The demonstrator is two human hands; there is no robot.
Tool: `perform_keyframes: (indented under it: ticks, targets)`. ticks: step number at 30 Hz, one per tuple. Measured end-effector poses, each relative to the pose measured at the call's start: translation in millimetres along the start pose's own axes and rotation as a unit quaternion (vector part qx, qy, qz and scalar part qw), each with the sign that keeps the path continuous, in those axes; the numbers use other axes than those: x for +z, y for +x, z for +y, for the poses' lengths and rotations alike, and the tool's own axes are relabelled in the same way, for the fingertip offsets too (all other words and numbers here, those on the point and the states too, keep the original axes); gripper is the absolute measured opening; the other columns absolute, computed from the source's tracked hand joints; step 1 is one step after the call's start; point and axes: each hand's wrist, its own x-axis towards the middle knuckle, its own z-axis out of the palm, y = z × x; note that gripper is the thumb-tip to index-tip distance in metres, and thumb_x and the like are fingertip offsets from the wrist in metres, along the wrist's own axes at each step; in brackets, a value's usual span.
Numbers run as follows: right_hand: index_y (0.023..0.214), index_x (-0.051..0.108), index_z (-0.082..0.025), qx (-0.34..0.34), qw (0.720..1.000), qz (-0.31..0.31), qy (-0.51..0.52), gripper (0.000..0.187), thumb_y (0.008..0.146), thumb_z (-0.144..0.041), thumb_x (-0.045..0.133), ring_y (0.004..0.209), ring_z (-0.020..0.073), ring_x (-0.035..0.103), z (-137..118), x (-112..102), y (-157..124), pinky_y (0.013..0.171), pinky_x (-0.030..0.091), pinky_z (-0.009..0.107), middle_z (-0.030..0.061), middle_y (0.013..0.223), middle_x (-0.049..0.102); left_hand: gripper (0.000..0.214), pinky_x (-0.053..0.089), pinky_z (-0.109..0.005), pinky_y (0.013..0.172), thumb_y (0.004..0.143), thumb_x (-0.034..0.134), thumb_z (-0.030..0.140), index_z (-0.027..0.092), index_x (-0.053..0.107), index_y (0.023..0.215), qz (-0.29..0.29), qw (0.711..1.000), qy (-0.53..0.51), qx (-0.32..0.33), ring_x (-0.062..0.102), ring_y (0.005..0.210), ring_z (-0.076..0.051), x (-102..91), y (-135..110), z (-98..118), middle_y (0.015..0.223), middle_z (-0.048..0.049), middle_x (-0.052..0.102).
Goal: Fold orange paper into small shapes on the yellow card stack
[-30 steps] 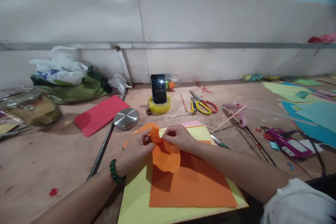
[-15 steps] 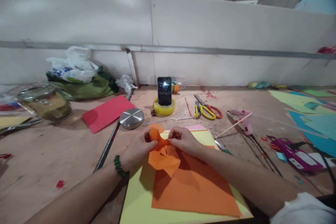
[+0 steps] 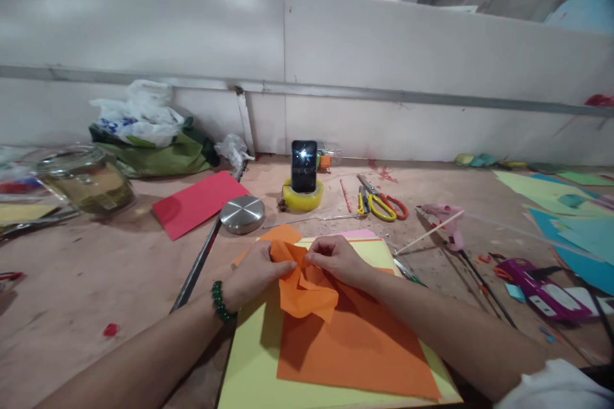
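Note:
Both my hands pinch a small crumpled piece of orange paper (image 3: 304,287) just above the table. My left hand (image 3: 254,273), with a green bead bracelet on the wrist, grips its left side with closed fingers. My right hand (image 3: 338,259) pinches the top edge beside it. Under them lies a flat orange sheet (image 3: 359,351) on a stack of yellow sheets (image 3: 252,364), with a pink sheet's edge (image 3: 357,234) showing at the far end.
A phone (image 3: 304,166) stands in a yellow tape roll (image 3: 302,198). Nearby are a round metal lid (image 3: 242,214), a red sheet (image 3: 196,203), scissors (image 3: 378,201), a pink glue gun (image 3: 444,217), a glass jar (image 3: 84,180), bags (image 3: 144,137) and blue and green paper (image 3: 570,211) at right.
My hands have kept working the small orange piece, folding and gathering it lower between the fingers. The camera view has shifted slightly, so the table's objects sit a little further right.

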Motion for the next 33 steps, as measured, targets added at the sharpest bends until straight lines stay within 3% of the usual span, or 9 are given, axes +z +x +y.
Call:
perform_keyframes:
  ticks: [7, 14, 20, 33]
  targets:
    - [0.062, 0.060, -0.016, -0.027, 1.000, -0.013, -0.004, 0.026, 0.072, -0.039, 0.067, 0.054, 0.0095, 0.044, -3.2, 1.5, -5.4, 0.051, 0.036, 0.021, -0.0026, 0.057, 0.054, 0.030, 0.038, -0.024, 0.050, 0.063, 0.071, 0.037, 0.016, 0.053, 0.050, 0.023, 0.999, 0.035, 0.021, 0.048, 0.052, -0.012, 0.0, -0.3, -3.0, 0.051, 0.0012, 0.055]
    - [0.071, 0.066, -0.017, -0.067, 0.997, -0.016, -0.031, 0.023, 0.074, -0.039, 0.066, 0.060, 0.0119, 0.050, -1.3, 0.3, -6.0, 0.057, 0.040, 0.023, 0.0002, 0.067, 0.062, 0.019, 0.044, -0.025, 0.055, 0.063, 0.069, 0.034, 0.016, 0.066, 0.068, 0.035, 0.999, 0.026, 0.007, 0.057, 0.058, -0.015, -0.9, -1.3, 1.4, 0.062, -0.0010, 0.066]
    - [0.075, 0.068, -0.017, -0.084, 0.994, -0.005, -0.062, 0.016, 0.076, -0.032, 0.063, 0.061, 0.0118, 0.049, -2.1, 0.1, -8.0, 0.058, 0.040, 0.023, 0.0015, 0.071, 0.064, 0.021, 0.042, -0.024, 0.053, 0.064, 0.068, 0.036, 0.016, 0.063, 0.064, 0.044, 0.998, 0.050, 0.009, 0.054, 0.056, -0.014, 0.6, -0.3, 1.3, 0.058, 0.0002, 0.062]
    - [0.070, 0.063, -0.015, -0.005, 0.993, -0.075, 0.089, 0.040, 0.064, -0.052, 0.077, 0.057, 0.0100, 0.048, -1.3, -4.3, -3.9, 0.056, 0.039, 0.023, -0.0015, 0.064, 0.058, 0.023, 0.043, -0.026, 0.056, 0.064, 0.069, 0.038, 0.016, 0.064, 0.061, 0.014, 1.000, 0.015, 0.019, 0.054, 0.058, -0.015, 0.3, -1.3, 1.7, 0.060, -0.0019, 0.063]
